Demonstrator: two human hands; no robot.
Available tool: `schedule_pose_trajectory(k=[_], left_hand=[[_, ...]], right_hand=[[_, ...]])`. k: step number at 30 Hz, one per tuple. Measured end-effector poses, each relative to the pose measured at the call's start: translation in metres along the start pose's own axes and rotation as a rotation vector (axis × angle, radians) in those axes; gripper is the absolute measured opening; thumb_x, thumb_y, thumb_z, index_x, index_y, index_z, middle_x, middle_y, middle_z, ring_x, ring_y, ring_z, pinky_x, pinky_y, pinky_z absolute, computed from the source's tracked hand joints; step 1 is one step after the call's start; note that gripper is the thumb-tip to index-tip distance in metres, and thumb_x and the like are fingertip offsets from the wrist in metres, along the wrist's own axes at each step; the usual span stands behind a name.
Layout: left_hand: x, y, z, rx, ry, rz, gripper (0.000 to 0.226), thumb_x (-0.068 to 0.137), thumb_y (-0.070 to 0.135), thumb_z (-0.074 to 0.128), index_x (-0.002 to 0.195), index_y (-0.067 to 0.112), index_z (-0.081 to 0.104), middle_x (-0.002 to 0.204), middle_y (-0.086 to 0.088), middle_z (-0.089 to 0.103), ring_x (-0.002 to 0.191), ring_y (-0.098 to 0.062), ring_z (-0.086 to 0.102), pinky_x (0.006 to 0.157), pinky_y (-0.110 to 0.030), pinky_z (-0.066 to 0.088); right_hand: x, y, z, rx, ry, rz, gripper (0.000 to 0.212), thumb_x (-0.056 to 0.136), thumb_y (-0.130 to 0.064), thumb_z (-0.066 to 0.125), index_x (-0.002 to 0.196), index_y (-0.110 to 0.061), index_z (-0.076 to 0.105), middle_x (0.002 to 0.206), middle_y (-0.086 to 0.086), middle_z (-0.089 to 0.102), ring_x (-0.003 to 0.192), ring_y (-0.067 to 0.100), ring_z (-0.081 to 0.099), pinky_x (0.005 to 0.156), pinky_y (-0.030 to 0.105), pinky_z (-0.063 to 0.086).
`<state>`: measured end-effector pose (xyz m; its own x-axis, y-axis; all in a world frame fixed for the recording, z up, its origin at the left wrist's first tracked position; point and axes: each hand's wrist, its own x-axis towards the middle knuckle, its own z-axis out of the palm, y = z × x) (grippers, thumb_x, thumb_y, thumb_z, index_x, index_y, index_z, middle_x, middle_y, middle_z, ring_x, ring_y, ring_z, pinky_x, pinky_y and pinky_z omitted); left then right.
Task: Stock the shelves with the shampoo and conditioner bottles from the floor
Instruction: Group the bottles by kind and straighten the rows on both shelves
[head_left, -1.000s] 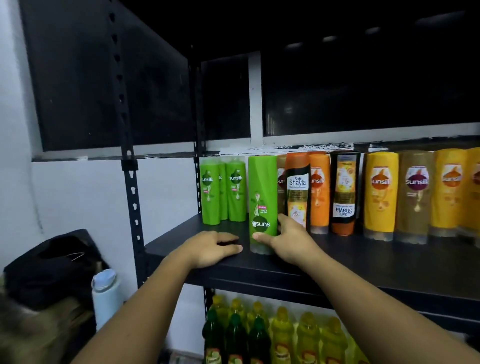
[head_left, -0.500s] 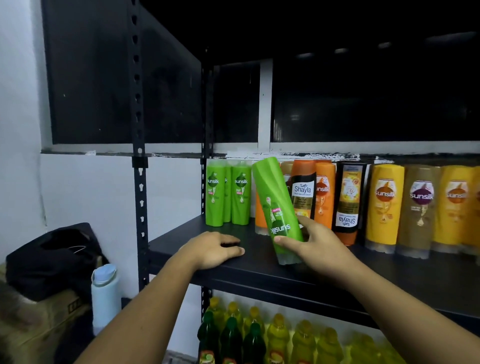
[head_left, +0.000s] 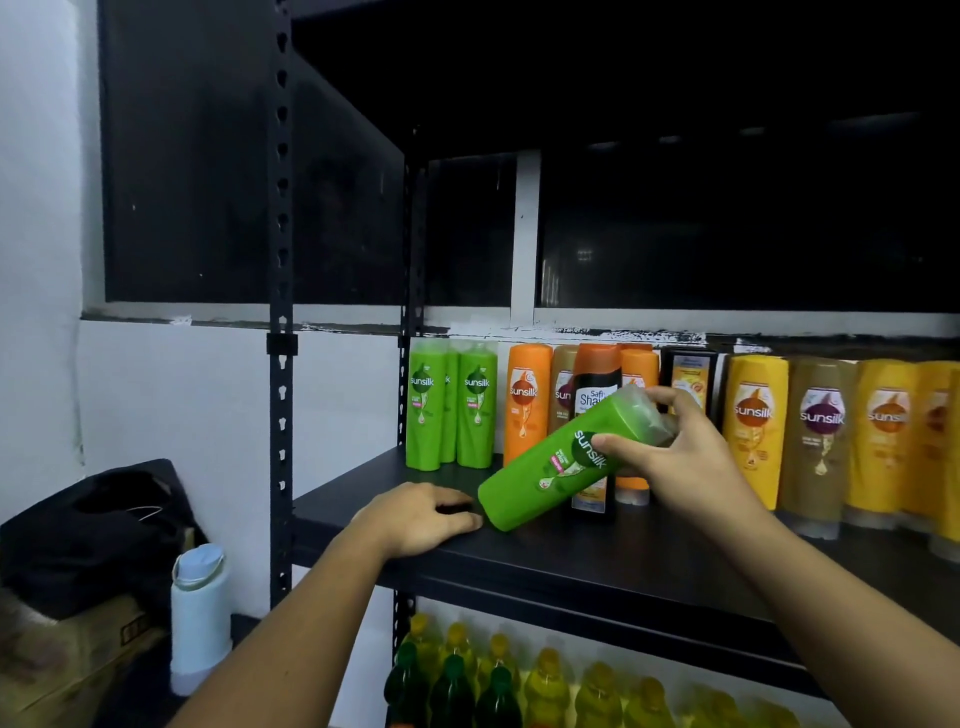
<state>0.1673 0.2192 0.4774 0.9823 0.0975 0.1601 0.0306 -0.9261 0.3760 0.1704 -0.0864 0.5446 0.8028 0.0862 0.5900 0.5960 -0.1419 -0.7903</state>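
My right hand (head_left: 691, 467) grips the green bottle (head_left: 561, 467) round its clear cap end, thumb across the "sunsilk" label; the bottle slants, base low just beside my left hand (head_left: 415, 514), which rests flat, fingers relaxed, on the black shelf (head_left: 623, 561). Whether the base touches the shelf I cannot tell. Behind stand three green "sunsilk" bottles (head_left: 449, 410), one orange "sunsilk" bottle (head_left: 527, 405) and a black "Safi" bottle (head_left: 592, 397)

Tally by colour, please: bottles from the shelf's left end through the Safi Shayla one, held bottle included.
Green plastic bottles: 4, counting the held green bottle
Orange plastic bottle: 1
Brown plastic bottle: 1
Orange-capped black Safi Shayla bottle: 1
Total: 7
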Motion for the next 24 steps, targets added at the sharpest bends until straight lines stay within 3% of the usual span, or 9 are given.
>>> schedule_pose_trajectory(k=[2, 5, 7, 10, 14, 19, 24], left_hand=[[0.001, -0.002, 0.001, 0.004, 0.002, -0.003, 0.075, 0.068, 0.093, 0.043, 0.136, 0.061, 0.051, 0.15, 0.014, 0.053, 0.134, -0.017, 0.052, 0.108, -0.042, 0.044], [0.002, -0.003, 0.001, 0.001, 0.001, -0.007, 0.075, 0.068, 0.093, 0.043, 0.135, 0.061, 0.051, 0.151, 0.015, 0.052, 0.136, -0.017, 0.051, 0.11, -0.041, 0.043], [0.001, -0.002, 0.001, -0.001, 0.003, -0.005, 0.076, 0.068, 0.093, 0.043, 0.136, 0.061, 0.051, 0.152, 0.015, 0.051, 0.137, -0.017, 0.05, 0.11, -0.042, 0.042], [0.002, -0.002, 0.001, -0.005, 0.006, 0.0, 0.076, 0.069, 0.092, 0.043, 0.137, 0.06, 0.05, 0.153, 0.018, 0.049, 0.138, -0.016, 0.049, 0.111, -0.041, 0.041], [0.002, -0.003, 0.001, -0.011, 0.006, 0.009, 0.077, 0.069, 0.093, 0.043, 0.137, 0.059, 0.051, 0.153, 0.02, 0.049, 0.139, -0.015, 0.048, 0.111, -0.041, 0.041], [0.001, -0.004, 0.001, -0.008, 0.016, 0.007, 0.077, 0.069, 0.092, 0.044, 0.137, 0.057, 0.052, 0.152, 0.021, 0.049, 0.138, -0.015, 0.049, 0.111, -0.041, 0.041], [0.004, -0.006, 0.002, -0.025, 0.026, 0.004, 0.076, 0.067, 0.093, 0.045, 0.135, 0.059, 0.053, 0.15, 0.021, 0.051, 0.136, -0.014, 0.051, 0.109, -0.04, 0.043]], right_hand=[[0.005, -0.005, 0.003, -0.015, 0.014, -0.02, 0.072, 0.072, -0.026, 0.091, 0.127, -0.033, 0.046, 0.105, -0.008, 0.064, 0.086, 0.013, 0.071, 0.069, 0.025, 0.058], [0.019, -0.008, 0.013, 0.071, 0.017, -0.001, 0.076, 0.07, -0.025, 0.092, 0.128, -0.034, 0.044, 0.109, -0.009, 0.064, 0.097, 0.019, 0.069, 0.086, 0.04, 0.058], [0.03, -0.009, 0.023, 0.135, 0.003, 0.03, 0.077, 0.068, -0.023, 0.093, 0.129, -0.031, 0.046, 0.111, -0.005, 0.066, 0.1, 0.021, 0.07, 0.089, 0.044, 0.058], [0.04, -0.012, 0.041, 0.218, -0.023, 0.047, 0.066, 0.072, -0.018, 0.09, 0.126, -0.022, 0.052, 0.114, 0.001, 0.068, 0.099, 0.019, 0.072, 0.083, 0.039, 0.06], [0.046, -0.01, 0.061, 0.184, -0.06, 0.03, 0.05, 0.081, -0.022, 0.084, 0.125, -0.02, 0.061, 0.114, -0.005, 0.07, 0.097, 0.008, 0.07, 0.077, 0.025, 0.056], [0.05, -0.008, 0.071, 0.157, -0.128, 0.044, 0.05, 0.087, -0.031, 0.079, 0.131, -0.023, 0.058, 0.116, -0.01, 0.068, 0.099, 0.005, 0.068, 0.08, 0.025, 0.053], [0.038, 0.009, 0.074, 0.07, -0.234, 0.071, 0.054, 0.089, -0.041, 0.074, 0.137, -0.028, 0.053, 0.124, -0.009, 0.067, 0.111, 0.008, 0.065, 0.101, 0.039, 0.053]])
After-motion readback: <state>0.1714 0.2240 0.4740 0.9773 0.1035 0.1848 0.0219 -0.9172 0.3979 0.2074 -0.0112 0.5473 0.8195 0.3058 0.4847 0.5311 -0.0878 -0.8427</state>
